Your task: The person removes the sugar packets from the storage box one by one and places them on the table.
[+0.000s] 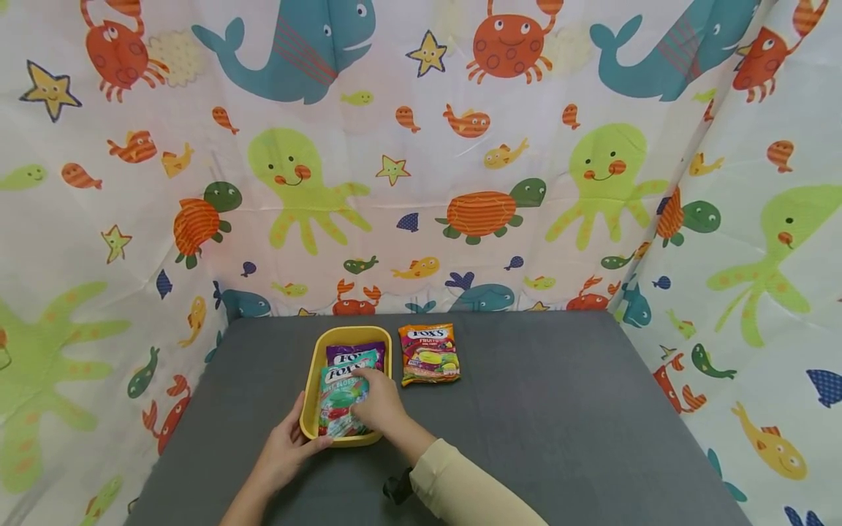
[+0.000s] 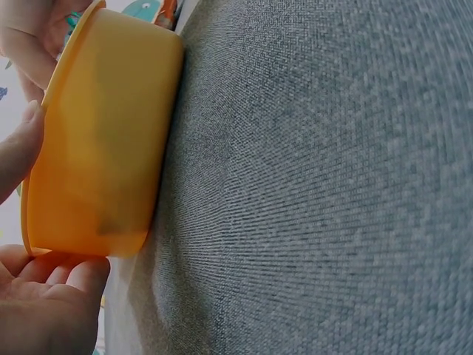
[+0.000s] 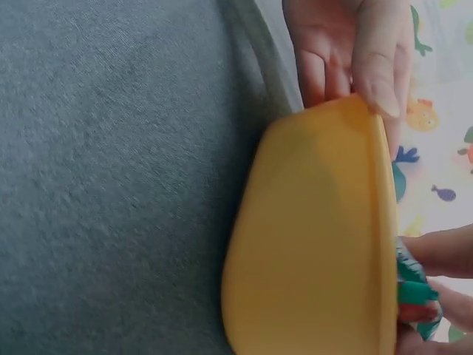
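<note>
A yellow tub stands on the grey table, left of the middle. Inside lie a purple candy bag and, on top, a green mint candy bag. My right hand lies over the green bag, fingers curled round its right edge. In the right wrist view its fingertips pinch the green bag just past the yellow tub rim. My left hand grips the tub's near left corner. In the left wrist view its thumb presses the yellow tub wall.
An orange fruit candy bag lies flat on the table just right of the tub. Sea-creature patterned cloth walls in the table at the back and on both sides. Bare grey surface stretches to the right and front.
</note>
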